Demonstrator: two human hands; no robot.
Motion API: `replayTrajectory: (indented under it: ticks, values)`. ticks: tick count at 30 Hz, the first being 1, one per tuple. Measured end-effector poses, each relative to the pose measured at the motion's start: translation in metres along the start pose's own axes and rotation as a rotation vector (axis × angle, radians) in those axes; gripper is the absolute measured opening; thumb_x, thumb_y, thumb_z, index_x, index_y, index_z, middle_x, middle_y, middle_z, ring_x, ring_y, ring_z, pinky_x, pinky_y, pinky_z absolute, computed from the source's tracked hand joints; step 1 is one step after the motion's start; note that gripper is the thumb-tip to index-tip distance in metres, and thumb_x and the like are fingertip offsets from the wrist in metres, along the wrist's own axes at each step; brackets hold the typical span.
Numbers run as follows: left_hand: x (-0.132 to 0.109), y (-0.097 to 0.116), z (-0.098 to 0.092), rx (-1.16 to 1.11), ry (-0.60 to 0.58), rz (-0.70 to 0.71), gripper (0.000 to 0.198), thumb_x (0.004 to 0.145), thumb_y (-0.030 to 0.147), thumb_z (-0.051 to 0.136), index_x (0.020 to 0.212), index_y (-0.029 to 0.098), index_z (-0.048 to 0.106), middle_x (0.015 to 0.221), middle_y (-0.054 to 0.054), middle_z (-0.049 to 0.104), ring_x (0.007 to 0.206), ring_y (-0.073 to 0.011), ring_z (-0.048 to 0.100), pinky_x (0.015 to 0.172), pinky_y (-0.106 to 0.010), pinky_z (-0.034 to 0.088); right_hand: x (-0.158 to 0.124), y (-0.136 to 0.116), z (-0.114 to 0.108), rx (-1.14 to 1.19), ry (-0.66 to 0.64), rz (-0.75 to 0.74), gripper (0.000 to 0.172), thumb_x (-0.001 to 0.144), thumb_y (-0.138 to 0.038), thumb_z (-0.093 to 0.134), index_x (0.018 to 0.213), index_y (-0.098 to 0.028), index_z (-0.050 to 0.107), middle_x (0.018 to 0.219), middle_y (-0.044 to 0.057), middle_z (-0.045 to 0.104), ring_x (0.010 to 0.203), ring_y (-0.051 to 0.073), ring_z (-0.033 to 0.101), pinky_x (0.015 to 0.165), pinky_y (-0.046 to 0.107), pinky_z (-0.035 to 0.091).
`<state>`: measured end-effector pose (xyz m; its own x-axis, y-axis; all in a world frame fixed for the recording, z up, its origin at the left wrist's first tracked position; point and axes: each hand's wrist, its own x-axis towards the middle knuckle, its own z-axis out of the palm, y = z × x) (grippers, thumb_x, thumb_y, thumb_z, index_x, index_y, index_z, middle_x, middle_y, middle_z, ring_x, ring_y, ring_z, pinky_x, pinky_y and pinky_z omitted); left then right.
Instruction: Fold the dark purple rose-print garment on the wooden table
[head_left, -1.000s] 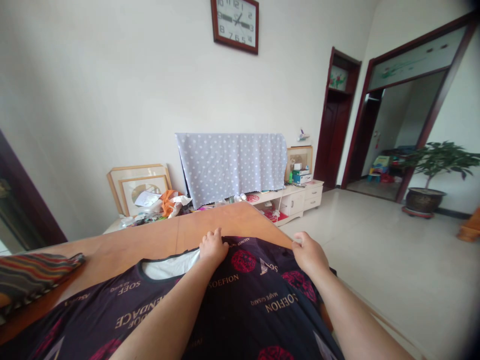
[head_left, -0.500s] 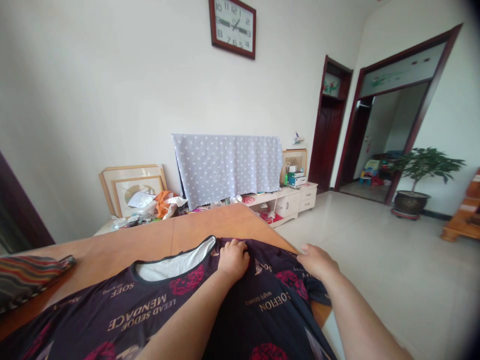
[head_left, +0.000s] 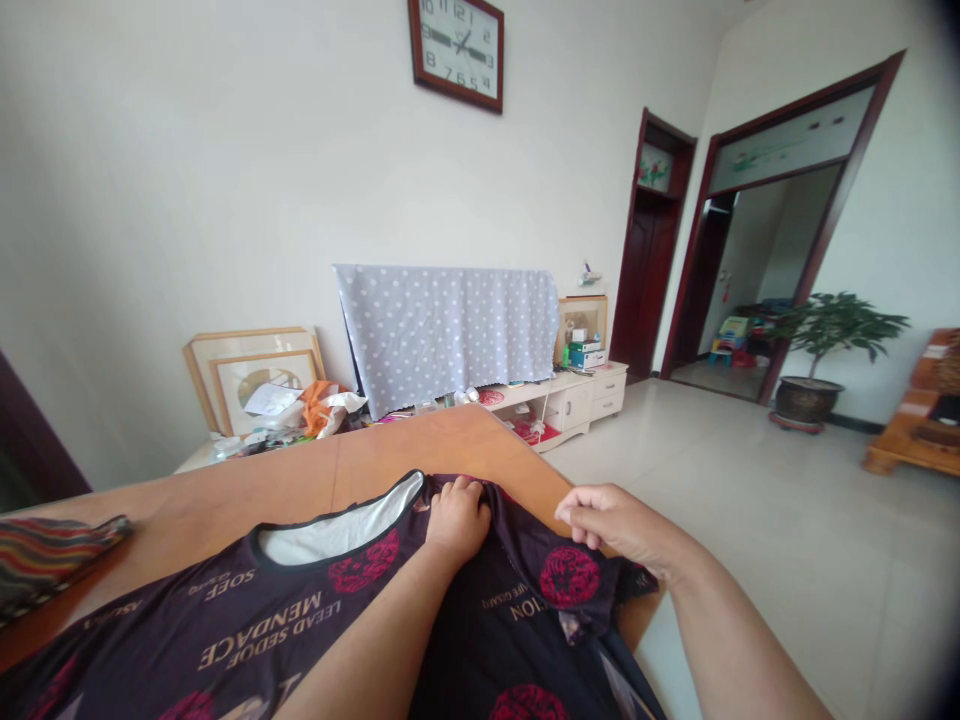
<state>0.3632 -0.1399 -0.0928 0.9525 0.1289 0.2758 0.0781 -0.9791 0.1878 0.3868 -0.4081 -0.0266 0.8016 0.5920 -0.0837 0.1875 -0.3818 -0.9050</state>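
Closest in, a dark T-shirt (head_left: 315,590) with red medallions and gold lettering lies spread on a wooden table (head_left: 420,445). The left hand (head_left: 457,520) is clenched on the cloth beside the collar. The right hand (head_left: 619,525) hovers at the shirt's far edge, fingers pinched together, seemingly gripping nothing. Beyond, a polka-dot cloth (head_left: 442,340) hangs above a low white cabinet (head_left: 577,405), with a wall clock (head_left: 456,50) at upper centre.
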Motion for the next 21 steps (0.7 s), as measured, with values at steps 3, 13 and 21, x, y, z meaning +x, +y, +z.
replayTrajectory:
  ticks: [3,13,21]
  values:
    - [0.0,0.0,0.0,0.003,-0.006,-0.003,0.026,0.09,0.032,0.043,0.104,0.025,0.064,0.123,-0.008,0.058,0.109,-0.0273,0.052,0.089,-0.041,0.041,0.007,0.011,0.0,-0.047,0.078,0.053,0.018,0.08,-0.034,0.059,0.086,-0.018,0.066,0.066,-0.001,0.059,0.057,0.01,0.048,0.053,0.021,0.034]
    - [0.0,0.0,-0.002,-0.014,-0.004,0.003,0.024,0.089,0.032,0.044,0.1,0.025,0.064,0.12,-0.008,0.059,0.108,-0.0273,0.053,0.088,-0.041,0.042,0.019,0.015,0.028,-0.559,-0.134,0.038,0.018,0.066,-0.032,0.076,0.076,-0.02,0.067,0.062,-0.004,0.063,0.055,0.01,0.05,0.051,0.022,0.029]
    - [0.0,0.002,-0.007,-0.049,-0.043,-0.04,0.037,0.089,0.036,0.045,0.12,0.028,0.064,0.129,-0.008,0.059,0.12,-0.0292,0.051,0.098,-0.044,0.04,0.033,0.033,-0.004,-0.27,0.459,0.097,0.023,0.083,-0.033,0.05,0.089,-0.02,0.067,0.071,0.002,0.069,0.066,0.016,0.061,0.058,0.024,0.041]
